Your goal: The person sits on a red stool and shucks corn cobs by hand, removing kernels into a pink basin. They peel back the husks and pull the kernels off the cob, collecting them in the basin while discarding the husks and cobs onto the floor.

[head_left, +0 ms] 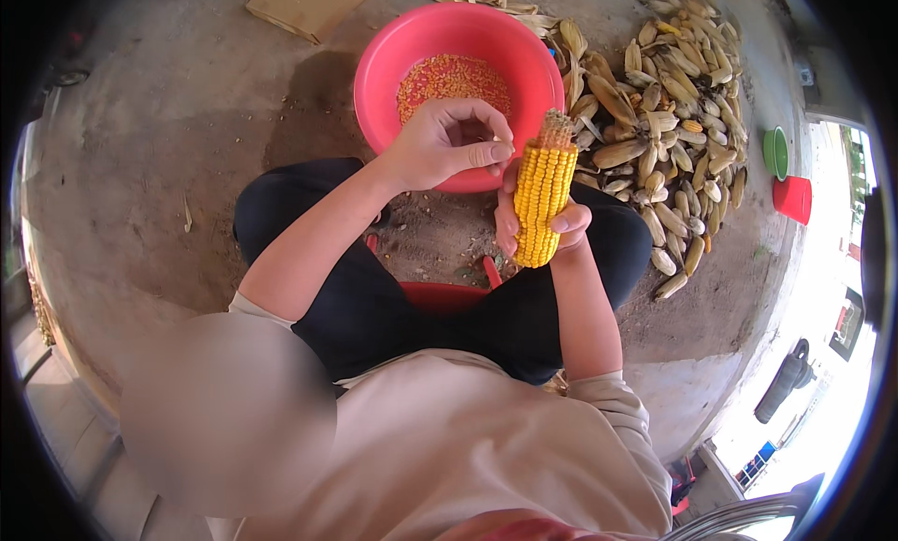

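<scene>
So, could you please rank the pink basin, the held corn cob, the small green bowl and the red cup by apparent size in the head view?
1. Pink basin
2. Held corn cob, though it sits nearer the camera
3. Red cup and small green bowl: alike, too close to rank

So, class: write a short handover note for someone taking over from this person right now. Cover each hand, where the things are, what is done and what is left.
Right hand: gripping a yellow corn cob upright, above the knees.
Left hand: fingers curled at the cob's top, where a short bare tip shows.
Pink basin: on the ground ahead, with loose kernels inside.
Done: only the cob's tip is stripped; some kernels are in the basin.
Left: nearly all of this cob, plus the pile of husked ears to the right.
</scene>
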